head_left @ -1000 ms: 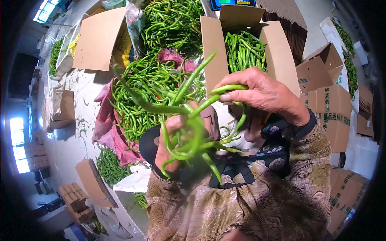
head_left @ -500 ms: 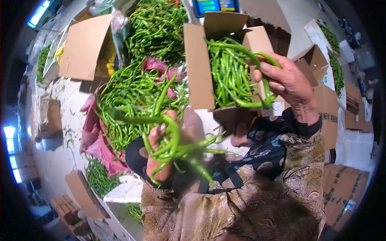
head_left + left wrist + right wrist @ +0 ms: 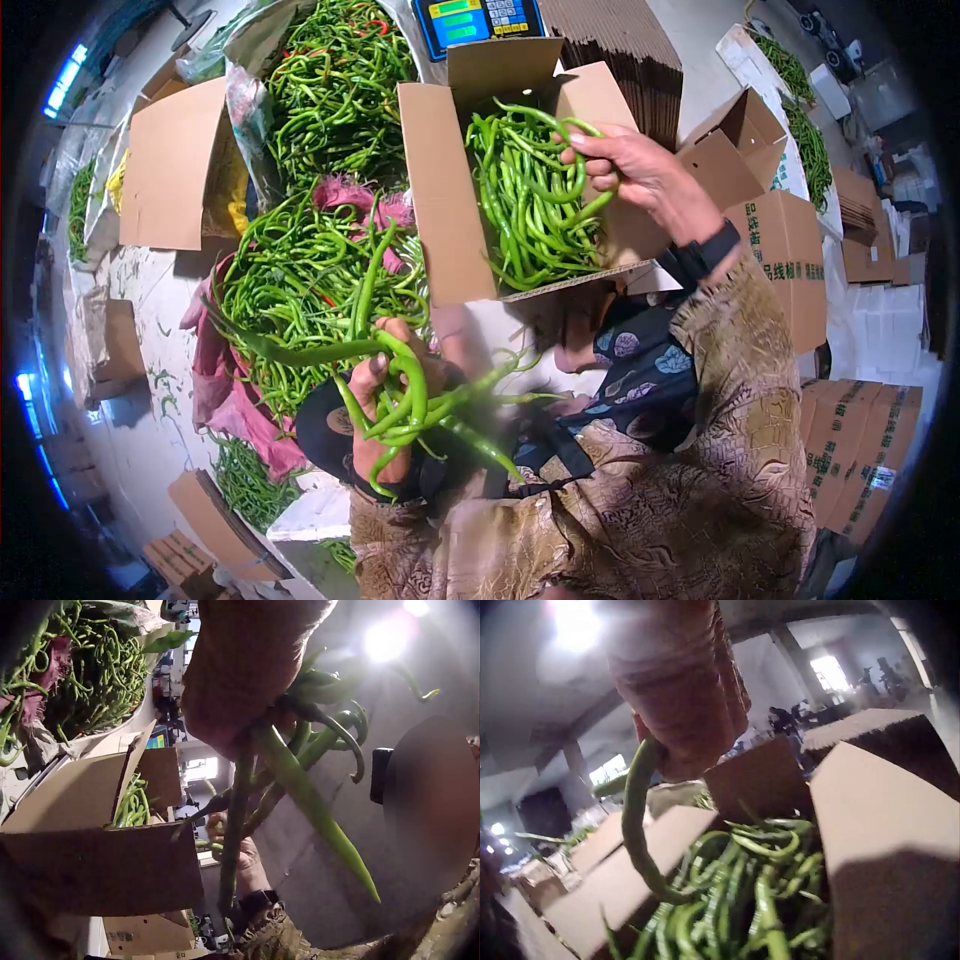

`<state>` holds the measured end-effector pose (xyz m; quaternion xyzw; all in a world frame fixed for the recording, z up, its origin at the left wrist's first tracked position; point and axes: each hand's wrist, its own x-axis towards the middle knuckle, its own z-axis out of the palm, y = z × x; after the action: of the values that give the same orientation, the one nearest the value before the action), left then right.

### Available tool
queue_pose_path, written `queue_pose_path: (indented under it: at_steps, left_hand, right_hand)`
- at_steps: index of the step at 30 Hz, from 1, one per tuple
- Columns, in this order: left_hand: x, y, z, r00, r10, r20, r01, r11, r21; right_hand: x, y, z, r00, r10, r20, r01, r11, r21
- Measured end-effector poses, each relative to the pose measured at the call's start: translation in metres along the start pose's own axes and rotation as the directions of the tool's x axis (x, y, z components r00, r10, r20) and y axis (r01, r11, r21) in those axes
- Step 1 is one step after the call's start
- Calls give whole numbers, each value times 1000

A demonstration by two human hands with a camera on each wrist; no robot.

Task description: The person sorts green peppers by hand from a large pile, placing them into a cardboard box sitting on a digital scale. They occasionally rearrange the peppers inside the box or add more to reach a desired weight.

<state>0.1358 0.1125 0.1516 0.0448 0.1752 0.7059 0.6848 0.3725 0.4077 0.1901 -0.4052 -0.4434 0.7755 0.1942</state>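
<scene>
My left hand [image 3: 372,385] grips a loose bunch of long green chili peppers [image 3: 408,405] in front of my chest, their tips sticking out on several sides. In the left wrist view, one straight pepper [image 3: 319,814] points down from the fist. Over the open cardboard box [image 3: 432,190], my right hand [image 3: 645,172] pinches curved green chili peppers between thumb and fingers. One of these, a curved pepper [image 3: 635,825], hangs in the right wrist view with its lower end close over the peppers in the box [image 3: 727,900]. Those lie mostly lengthwise in a thick layer.
Left of the box, a heap of green peppers [image 3: 285,290] lies on pink cloth [image 3: 235,400], with another pile [image 3: 340,95] behind it. A blue scale [image 3: 478,25] stands beyond the box. Flattened cardboard [image 3: 625,65] and printed cartons [image 3: 785,265] are at the right.
My right hand has moved away from the left-hand bunch to over the box, carrying curved peppers. The left hand keeps its bunch. The head view has shifted, showing more of the box.
</scene>
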Motion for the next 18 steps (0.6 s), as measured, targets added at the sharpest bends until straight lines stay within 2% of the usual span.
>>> queue_pose_path:
  at_steps: [2, 3, 4, 5, 7, 9, 10, 12, 13, 14, 16, 18]
  left_hand:
    - [-3, 3, -4, 987, 32, -159, -16, 995, 101]
    - [0, 3, -5, 987, 27, -160, -11, 995, 100]
    - [2, 3, -6, 995, 12, -96, -3, 996, 92]
    - [4, 3, -8, 999, -2, -33, 5, 997, 83]
    - [7, 2, -12, 1000, -21, -7, 22, 998, 59]
    - [9, 4, -19, 996, -62, 58, 60, 998, 35]
    - [9, 4, -23, 996, -64, 57, 63, 998, 31]
    - [7, 2, -28, 993, 35, -112, -12, 979, 201]
    - [8, 3, -27, 994, 20, -110, 5, 975, 223]
    - [9, 3, -25, 994, 16, -111, 9, 976, 219]
    - [11, 3, -24, 999, -2, -40, 12, 967, 254]
    - [12, 4, -25, 1000, -26, -3, 26, 967, 252]
  right_hand:
    - [25, 30, -20, 982, 44, -184, -78, 980, -183]
    - [36, 47, -41, 981, 105, -162, -136, 972, -190]
    - [39, 56, -49, 955, 146, -257, -196, 964, -181]
    - [36, 56, -49, 951, 141, -274, -198, 961, -192]
    - [33, 54, -49, 945, 147, -293, -211, 956, -202]
    - [30, 49, -52, 967, 190, -172, -227, 947, -228]
    - [29, 47, -53, 965, 193, -176, -231, 946, -228]
    - [19, 32, -33, 977, 128, -171, -107, 986, 126]
    - [13, 28, -23, 984, 57, -168, -28, 985, 170]
    - [10, 29, -15, 983, 60, -172, -31, 985, 169]
    - [6, 32, -3, 976, 52, -210, 18, 947, 319]
    - [6, 51, -9, 981, 137, -137, -103, 967, 233]
